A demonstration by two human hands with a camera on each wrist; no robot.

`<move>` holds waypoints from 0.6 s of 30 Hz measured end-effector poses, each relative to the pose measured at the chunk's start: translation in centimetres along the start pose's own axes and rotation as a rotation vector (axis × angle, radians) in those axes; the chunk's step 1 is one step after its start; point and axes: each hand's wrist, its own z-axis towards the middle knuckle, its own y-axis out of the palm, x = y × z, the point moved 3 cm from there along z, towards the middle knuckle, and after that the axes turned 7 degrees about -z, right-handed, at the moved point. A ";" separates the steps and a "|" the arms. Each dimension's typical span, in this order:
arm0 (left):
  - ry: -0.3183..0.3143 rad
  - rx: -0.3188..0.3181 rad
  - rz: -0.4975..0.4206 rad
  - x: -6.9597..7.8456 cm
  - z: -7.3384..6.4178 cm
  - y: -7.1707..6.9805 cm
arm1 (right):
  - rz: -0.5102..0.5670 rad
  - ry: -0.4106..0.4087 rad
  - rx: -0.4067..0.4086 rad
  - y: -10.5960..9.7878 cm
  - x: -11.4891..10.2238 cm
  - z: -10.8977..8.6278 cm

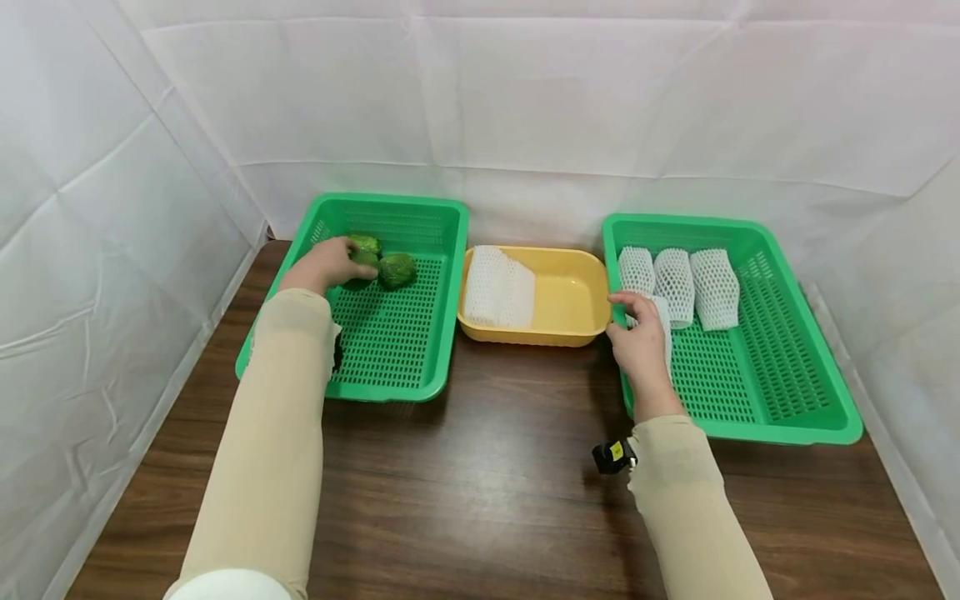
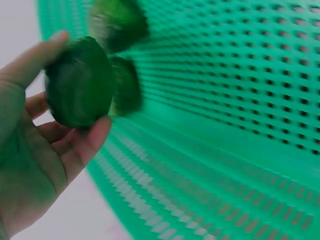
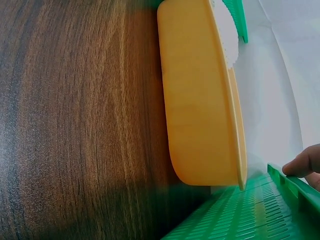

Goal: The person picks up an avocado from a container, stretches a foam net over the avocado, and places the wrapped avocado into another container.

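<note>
Left hand [image 1: 330,262] gripping a green fruit [image 2: 80,85] in the left basket [image 1: 454,292], left of the yellow tray [image 1: 573,292]
Thumb and fingers curl round it, near two more fruits [image 1: 397,271] — right of the tray, the right hand [image 1: 641,340], loosely open, touches the rim of the right basket [image 1: 813,333].

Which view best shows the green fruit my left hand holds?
Left wrist: the green fruit shows large, mostly uncovered. Head shows it small, partly hidden by the left hand; right wrist doesn't show it.
</note>
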 end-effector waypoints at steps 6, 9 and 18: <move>0.112 0.067 -0.037 4.1 -0.5 -0.9 | 0.010 0.007 0.014 -0.1 0.1 0.3; 0.173 0.089 -0.054 6.3 -0.7 -0.8 | 0.018 0.005 0.020 0.0 0.1 0.4; 0.310 0.030 -0.029 11.3 -1.6 2.0 | 0.034 0.050 0.008 0.0 0.5 0.7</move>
